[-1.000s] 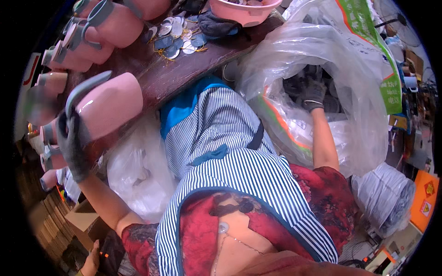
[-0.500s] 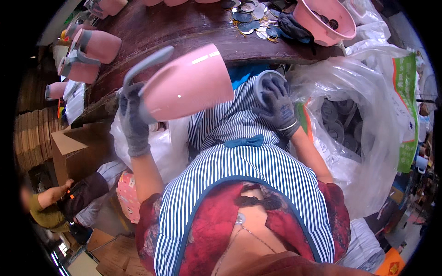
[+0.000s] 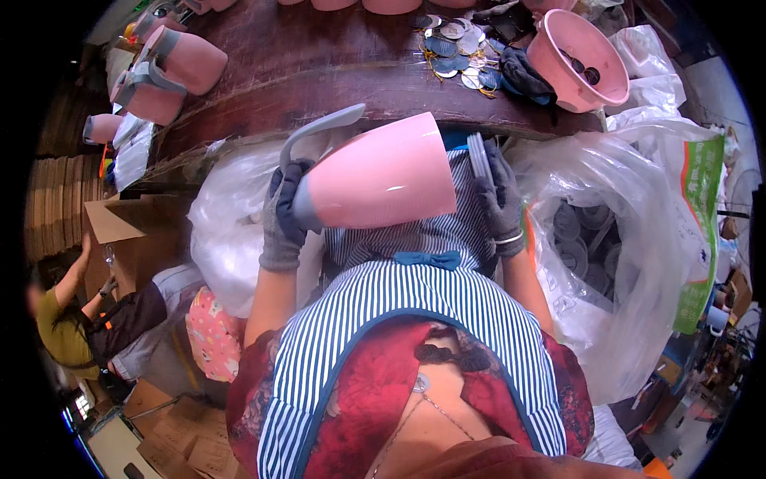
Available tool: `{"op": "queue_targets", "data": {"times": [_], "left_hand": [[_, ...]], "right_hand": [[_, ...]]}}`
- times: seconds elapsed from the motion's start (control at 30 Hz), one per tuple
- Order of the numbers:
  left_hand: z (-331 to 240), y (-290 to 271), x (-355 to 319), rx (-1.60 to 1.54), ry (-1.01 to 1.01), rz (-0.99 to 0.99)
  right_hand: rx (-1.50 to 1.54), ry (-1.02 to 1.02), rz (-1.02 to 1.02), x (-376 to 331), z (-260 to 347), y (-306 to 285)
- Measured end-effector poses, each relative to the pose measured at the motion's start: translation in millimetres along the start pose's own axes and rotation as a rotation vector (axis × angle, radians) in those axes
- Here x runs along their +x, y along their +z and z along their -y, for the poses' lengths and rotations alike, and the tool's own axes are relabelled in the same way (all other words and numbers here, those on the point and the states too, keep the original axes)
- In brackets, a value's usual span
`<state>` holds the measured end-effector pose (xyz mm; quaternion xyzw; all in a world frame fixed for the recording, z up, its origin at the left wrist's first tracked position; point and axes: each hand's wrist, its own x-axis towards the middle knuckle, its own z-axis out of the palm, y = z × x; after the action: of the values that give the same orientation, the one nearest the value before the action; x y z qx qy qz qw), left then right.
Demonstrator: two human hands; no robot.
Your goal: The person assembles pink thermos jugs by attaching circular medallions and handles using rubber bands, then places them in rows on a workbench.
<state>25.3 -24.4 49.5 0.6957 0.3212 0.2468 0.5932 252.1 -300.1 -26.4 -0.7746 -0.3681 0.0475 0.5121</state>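
A pink jug (image 3: pixel 383 176) with a grey handle lies tilted on its side in front of my apron, its wide end toward the right. My gloved left hand (image 3: pixel 283 211) is closed round its grey narrow end, beside the root of the handle. To the right, my gloved right hand (image 3: pixel 501 199) grips a round grey base piece (image 3: pixel 479 160), seen nearly edge-on. This piece faces the jug's wide end, with a small gap between them. The inside of the jug is hidden from view.
Across the dark table (image 3: pixel 319 76) are several pink jugs (image 3: pixel 191 64), a pile of round tags (image 3: pixel 459 56) and a pink basin (image 3: pixel 562 64). Clear plastic bag (image 3: pixel 646 239) with round pieces stands at right. Another person (image 3: pixel 68 327) is beside cardboard boxes at lower left.
The jug has moved right and slightly down in my left hand. My right hand has turned the grey piece from face-up to edge-on, closer to the jug's wide end.
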Motion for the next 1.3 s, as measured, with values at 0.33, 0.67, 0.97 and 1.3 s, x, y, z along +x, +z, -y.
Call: {"op": "queue_targets", "data": {"times": [0.33, 0.67, 0.97, 1.3], "left_hand": [[-23.5, 11.4, 4.9, -0.444, -0.095, 0.017], [-14.3, -11.6, 28.3, -0.206, -0.099, 0.202], [-100.8, 25.1, 13.6, 0.447, 1.071, 0.079], [-96.7, 27.5, 31.7, 0.127, 0.741, 0.191]], "right_hand": [[0.107, -0.429, -0.135, 24.2, 104.1, -10.7], [0.018, -0.696, 0.01, 21.0, 111.9, -32.0], [0.464, -0.096, -0.046, 33.4, 63.3, 3.5], [0.037, -0.177, 0.335, -9.7, -39.6, 29.7]]}}
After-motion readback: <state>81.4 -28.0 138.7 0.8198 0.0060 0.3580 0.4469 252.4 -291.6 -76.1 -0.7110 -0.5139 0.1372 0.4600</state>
